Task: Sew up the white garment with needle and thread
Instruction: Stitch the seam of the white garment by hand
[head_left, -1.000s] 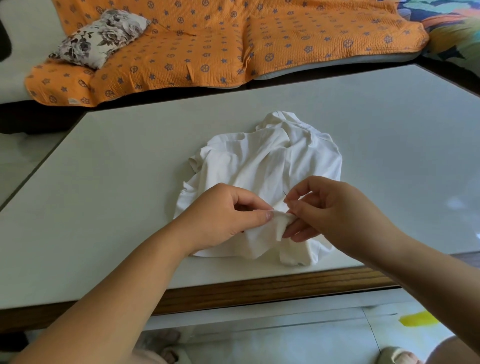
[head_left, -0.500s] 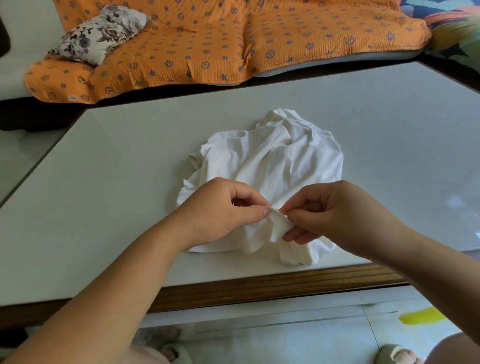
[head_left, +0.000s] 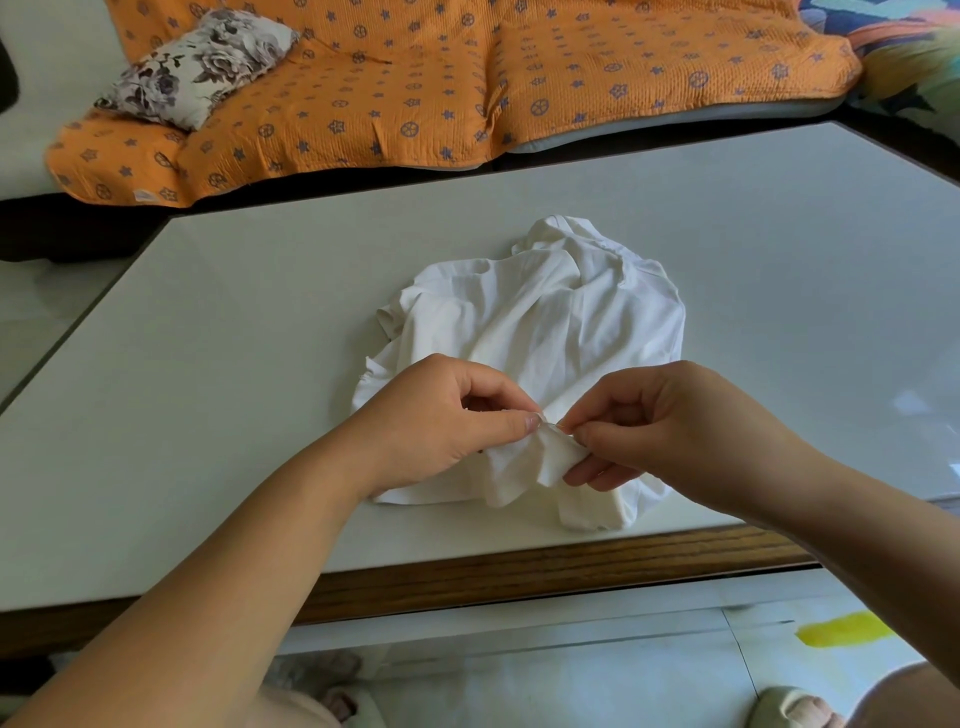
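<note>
Left hand (head_left: 441, 415), right hand (head_left: 680, 421) pinch garment (head_left: 545, 322), fingertips (head_left: 531, 421) apparently touching; blanket (head_left: 415, 78) beyond.

White garment (head_left: 545, 322), crumpled heap on table (head_left: 260, 312) nr front edge (near fold raised).

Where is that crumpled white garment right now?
In the head view, the crumpled white garment lies centrally on the pale grey table, its near fold pinched between the left hand and right hand.

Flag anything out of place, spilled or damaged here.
Nothing spilled or damaged. The white garment lies bunched on the table, a fold pinched by the left hand and right hand. Only a yellow patch on the floor looks odd.
</note>
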